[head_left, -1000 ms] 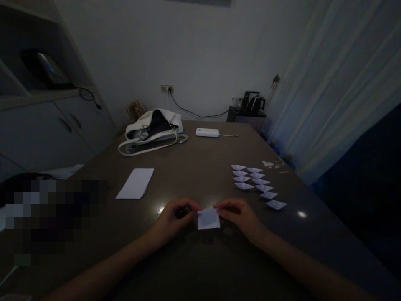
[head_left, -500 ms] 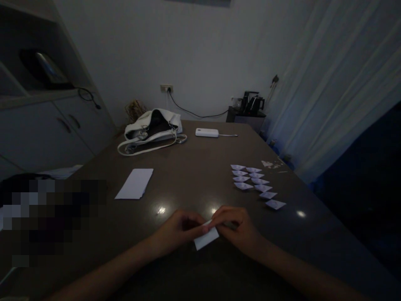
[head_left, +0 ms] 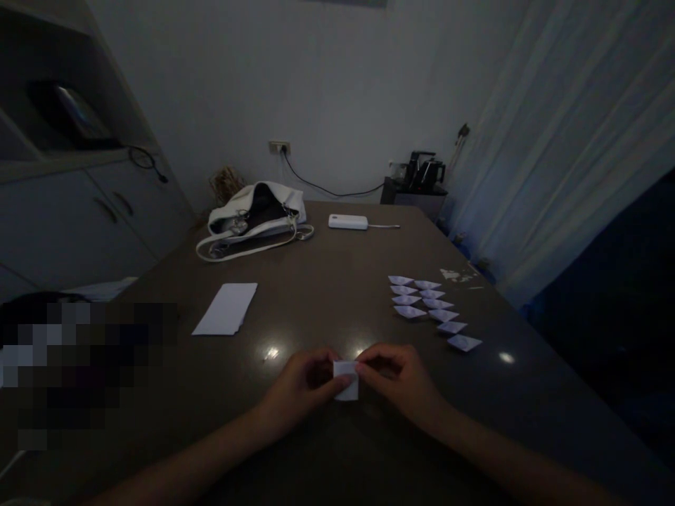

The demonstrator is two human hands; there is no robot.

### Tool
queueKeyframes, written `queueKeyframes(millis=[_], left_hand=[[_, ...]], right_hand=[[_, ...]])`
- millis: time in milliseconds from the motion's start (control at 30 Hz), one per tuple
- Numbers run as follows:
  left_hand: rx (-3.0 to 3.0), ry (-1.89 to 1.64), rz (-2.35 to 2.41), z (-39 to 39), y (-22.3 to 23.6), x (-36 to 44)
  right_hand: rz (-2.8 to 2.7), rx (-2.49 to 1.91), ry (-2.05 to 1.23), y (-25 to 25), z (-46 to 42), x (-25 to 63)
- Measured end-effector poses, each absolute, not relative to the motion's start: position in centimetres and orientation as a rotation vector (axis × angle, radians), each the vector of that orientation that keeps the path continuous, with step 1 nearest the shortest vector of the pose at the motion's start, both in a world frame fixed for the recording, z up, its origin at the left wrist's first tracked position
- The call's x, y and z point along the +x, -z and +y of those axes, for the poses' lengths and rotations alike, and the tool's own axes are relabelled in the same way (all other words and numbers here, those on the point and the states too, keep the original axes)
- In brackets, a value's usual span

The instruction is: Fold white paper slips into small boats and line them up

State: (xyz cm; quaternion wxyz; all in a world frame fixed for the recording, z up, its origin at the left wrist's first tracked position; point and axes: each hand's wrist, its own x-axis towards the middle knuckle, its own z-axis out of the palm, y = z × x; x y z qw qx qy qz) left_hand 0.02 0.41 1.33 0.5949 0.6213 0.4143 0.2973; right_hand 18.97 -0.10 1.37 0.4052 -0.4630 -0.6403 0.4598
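A small folded piece of white paper (head_left: 346, 391) is held up over the near part of the table. My left hand (head_left: 306, 383) grips its left side, the thumb lying across the front. At the upper right corner of the paper, my right hand (head_left: 398, 379) pinches the edge between thumb and forefinger. To the right, several folded paper boats (head_left: 436, 303) stand in two slanting rows. A stack of white paper sheets (head_left: 226, 309) lies to the left of my hands.
Farther back on the brown table (head_left: 316, 281) are a white handbag (head_left: 258, 211) and a white power bank (head_left: 348, 222) with a short cable. Paper scraps (head_left: 453, 275) lie near the right edge. A black kettle (head_left: 429, 176) stands behind the table.
The folded paper has turned from a tilt to nearly upright and squarer to me. My right fingers have shifted from over its top to its upper right corner.
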Motion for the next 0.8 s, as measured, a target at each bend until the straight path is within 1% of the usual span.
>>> queueKeyframes(millis=[133,300,800], left_hand=[[1.549,-0.722,0.993,0.4,-1.5,-0.1],[1.540,-0.800,1.055,0.5,-1.9,-0.3],[1.522,-0.751,1.120,0.3,-2.5,-0.2]], right_hand=[[-1.636,-1.162,-1.154,-1.5,-0.2,19.0],[-1.630,-1.188,-1.152,-1.8,-0.2,19.0],[-1.617,-1.197,-1.167,-1.4,0.0,19.1]])
